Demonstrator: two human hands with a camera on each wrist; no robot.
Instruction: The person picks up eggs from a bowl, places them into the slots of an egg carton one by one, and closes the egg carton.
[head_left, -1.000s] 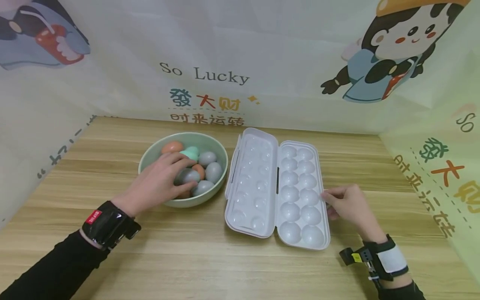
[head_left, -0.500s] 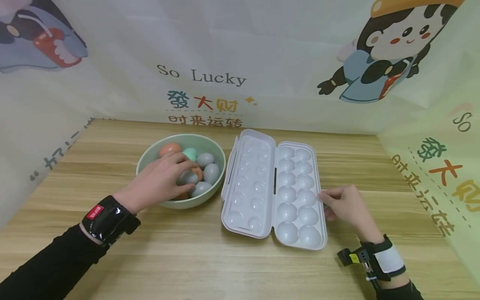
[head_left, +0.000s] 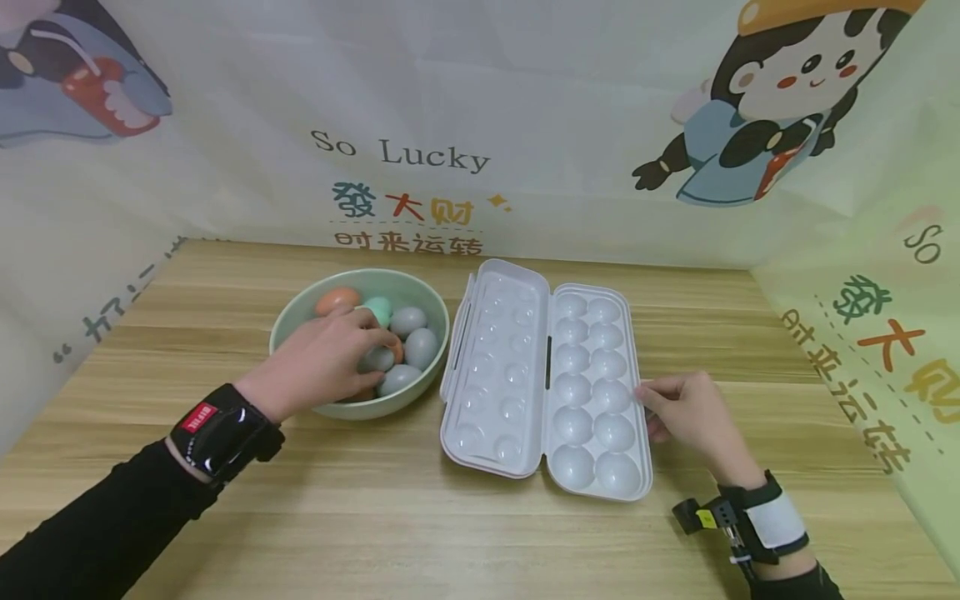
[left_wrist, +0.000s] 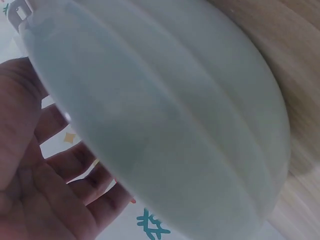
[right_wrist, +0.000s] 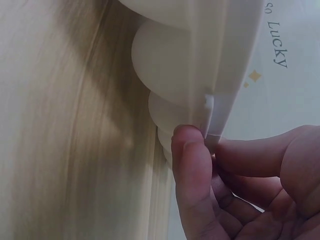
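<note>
My left hand (head_left: 318,354) reaches into a pale green bowl (head_left: 401,404) of eggs. Its thumb and index finger curl round a grey egg (head_left: 377,359), and the other fingertips are hidden. In the left wrist view, the bowl's ribbed outside (left_wrist: 165,110) hides the eggs from sight. My right hand (head_left: 686,408) pinches the right edge of a white plastic egg box (head_left: 635,367), which lies unfolded. Thumb and fingertip meet at the box's edge in the right wrist view, beside a small latch tab (right_wrist: 208,112).
Other grey eggs (head_left: 421,347), a brown egg (head_left: 337,301) and a mint-green egg (head_left: 379,309) lie in the bowl. The box's lid (head_left: 491,367) lies folded back beside the bowl. A printed white sheet (head_left: 562,108) stands behind the wooden table (head_left: 390,508).
My left hand's index finger has bent down and closed in round the grey egg. The right hand keeps its pinch on the box. The whole view has shifted slightly.
</note>
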